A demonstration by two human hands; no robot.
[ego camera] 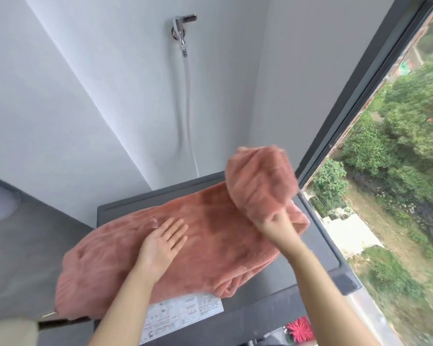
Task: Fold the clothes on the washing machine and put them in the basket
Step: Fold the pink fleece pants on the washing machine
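A salmon-pink fleecy garment (210,236) lies spread over the dark grey top of the washing machine (318,268), its left end hanging over the machine's left edge. My left hand (164,240) rests flat on the middle of the cloth, fingers apart and pointing away from me. My right hand (276,222) is closed on the cloth's right end and holds that part lifted, bunched and blurred, above the far right of the machine. No basket is in view.
A white label (185,313) is stuck on the machine's front part. A tap with a white hose (185,33) is on the wall behind. A dark-framed window (348,108) runs close along the right. Something red and fluffy (300,329) lies below the machine's front.
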